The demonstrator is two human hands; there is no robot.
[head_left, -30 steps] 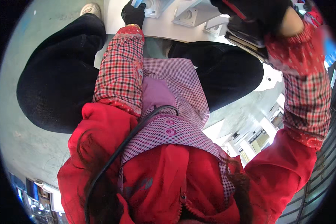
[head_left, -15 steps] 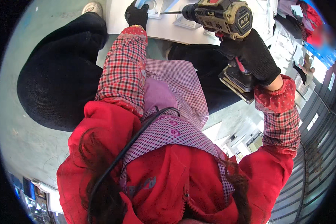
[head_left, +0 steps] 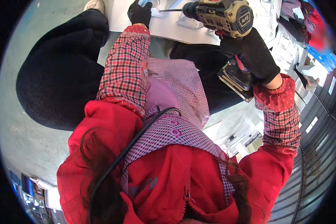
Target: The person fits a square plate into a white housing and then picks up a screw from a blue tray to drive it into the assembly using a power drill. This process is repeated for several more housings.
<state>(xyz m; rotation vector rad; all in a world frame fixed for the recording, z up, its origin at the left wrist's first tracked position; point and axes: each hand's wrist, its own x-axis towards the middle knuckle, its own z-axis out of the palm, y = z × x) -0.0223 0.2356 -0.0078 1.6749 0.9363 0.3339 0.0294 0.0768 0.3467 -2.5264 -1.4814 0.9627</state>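
My right hand (head_left: 252, 56), in a black knit glove, grips a tan and black cordless drill (head_left: 226, 16) by its handle. The drill lies sideways, and its long thin bit (head_left: 171, 10) points left. The bit's tip meets the edge of a white part (head_left: 158, 6) with a rounded recess, cut off by the upper edge. My left hand (head_left: 140, 14), also black-gloved, has thumb and fingers around the left side of that part. Its fingertips are partly out of view. Under the right hand hangs the drill's battery (head_left: 237, 76).
A white table (head_left: 168, 30) carries the parts, including a second white piece (head_left: 189, 21) beneath the drill. My dark-trousered legs (head_left: 59, 71) flank the table's near edge. A black cable (head_left: 134, 143) runs across my apron. Another person (head_left: 321, 35) in red is at the far right.
The view has shifted very slightly. Both hands, the drill and the white part keep nearly the same places relative to one another.
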